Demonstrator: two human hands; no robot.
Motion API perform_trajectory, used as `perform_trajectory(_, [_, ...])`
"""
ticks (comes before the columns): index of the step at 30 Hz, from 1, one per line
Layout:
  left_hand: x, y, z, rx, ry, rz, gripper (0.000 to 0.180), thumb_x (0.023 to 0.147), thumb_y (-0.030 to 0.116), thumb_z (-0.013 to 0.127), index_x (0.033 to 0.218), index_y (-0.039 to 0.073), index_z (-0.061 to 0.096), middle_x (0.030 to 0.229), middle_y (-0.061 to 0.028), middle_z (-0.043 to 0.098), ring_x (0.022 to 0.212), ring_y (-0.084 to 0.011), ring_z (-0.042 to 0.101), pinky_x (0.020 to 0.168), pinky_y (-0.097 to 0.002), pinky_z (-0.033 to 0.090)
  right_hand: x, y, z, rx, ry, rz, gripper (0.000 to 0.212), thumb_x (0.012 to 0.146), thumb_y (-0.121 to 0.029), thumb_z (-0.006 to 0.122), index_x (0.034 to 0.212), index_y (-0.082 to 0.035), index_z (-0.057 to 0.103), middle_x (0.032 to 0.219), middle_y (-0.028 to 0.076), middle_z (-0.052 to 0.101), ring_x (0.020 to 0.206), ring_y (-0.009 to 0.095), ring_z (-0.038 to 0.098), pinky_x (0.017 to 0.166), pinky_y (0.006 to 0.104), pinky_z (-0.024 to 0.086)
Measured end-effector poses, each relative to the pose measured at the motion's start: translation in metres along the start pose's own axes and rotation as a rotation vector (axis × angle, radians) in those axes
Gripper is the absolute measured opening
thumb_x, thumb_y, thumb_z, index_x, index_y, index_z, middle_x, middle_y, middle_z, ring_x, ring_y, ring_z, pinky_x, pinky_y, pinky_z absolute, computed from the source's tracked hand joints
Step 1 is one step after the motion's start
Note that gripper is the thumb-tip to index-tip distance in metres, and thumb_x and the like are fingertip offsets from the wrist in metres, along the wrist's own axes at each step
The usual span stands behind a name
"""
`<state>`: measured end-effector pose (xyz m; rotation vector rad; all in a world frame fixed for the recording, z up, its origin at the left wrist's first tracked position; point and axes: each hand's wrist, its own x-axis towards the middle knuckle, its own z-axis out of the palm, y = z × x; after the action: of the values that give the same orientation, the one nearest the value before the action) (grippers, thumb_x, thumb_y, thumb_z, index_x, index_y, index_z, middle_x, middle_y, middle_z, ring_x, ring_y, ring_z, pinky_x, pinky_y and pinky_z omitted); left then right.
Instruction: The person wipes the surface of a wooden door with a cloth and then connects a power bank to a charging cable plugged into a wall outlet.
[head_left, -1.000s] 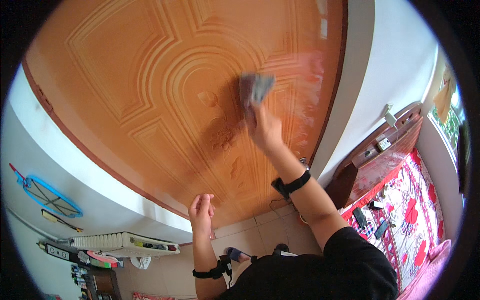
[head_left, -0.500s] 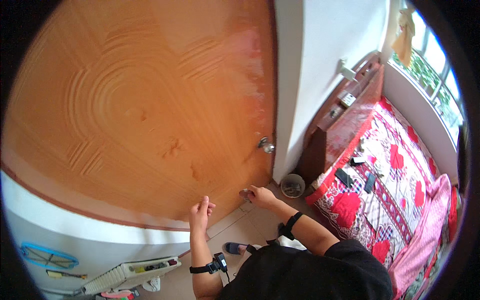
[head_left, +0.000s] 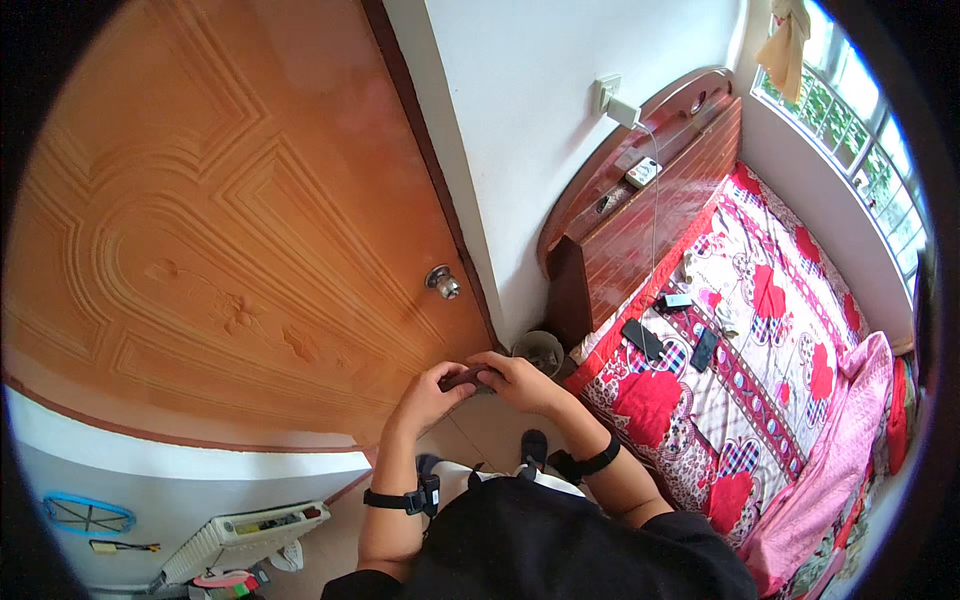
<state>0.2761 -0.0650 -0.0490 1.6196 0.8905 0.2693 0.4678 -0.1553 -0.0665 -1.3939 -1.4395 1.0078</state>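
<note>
A brown panelled door (head_left: 190, 260) fills the left; a bed (head_left: 650, 405) stands right, a bin (head_left: 540, 346) between them. Near centre, the left hand (head_left: 426, 402) and right hand (head_left: 516, 383) come together, fingers closed round a small dark-brown object (head_left: 462, 377).

The bare left hand (head_left: 428, 399) and bare right hand (head_left: 522, 384) are close together before the body (head_left: 540, 545), fingers (head_left: 489, 359) curled, gripping; whether they touch is hard to tell. The bare left forearm (head_left: 390, 535) and bare right forearm (head_left: 630, 489) converge.
</note>
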Motion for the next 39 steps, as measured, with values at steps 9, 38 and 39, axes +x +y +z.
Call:
perform_trajectory(9, [0.051,-0.023,-0.012,0.169,0.126,-0.064,0.038,0.086,0.029,0.076,0.107,-0.001,0.065,0.094,-0.0122,0.070,0.088,-0.0204,0.065,0.081,-0.0344,0.051,0.054,0.047,-0.004,0.156,0.248,0.053,0.039,0.096,-0.011,0.059,0.133,0.000,0.052,0.116,0.018,0.065,0.106,0.029,0.064,0.091,0.0350,0.050])
perform_trajectory(38, [0.127,0.097,-0.146,1.169,-0.071,0.796,0.013,0.086,0.016,0.061,0.081,0.006,0.068,0.085,-0.0105,0.068,0.089,-0.0269,0.066,0.081,-0.0434,0.048,0.264,0.162,0.057,-0.712,0.094,0.351,0.063,0.097,-0.043,0.046,0.132,0.010,0.042,0.127,0.041,0.044,0.109,0.048,0.057,0.089,0.0493,0.050])
perform_trajectory(39, [0.113,0.102,-0.144,1.274,-0.127,0.713,0.010,0.084,0.016,0.063,0.082,0.007,0.069,0.085,-0.0106,0.068,0.088,-0.0261,0.067,0.079,-0.0414,0.050,0.266,0.134,0.052,-0.680,0.071,0.396,0.065,0.098,-0.048,0.044,0.132,0.008,0.043,0.128,0.042,0.043,0.111,0.049,0.056,0.091,0.0492,0.049])
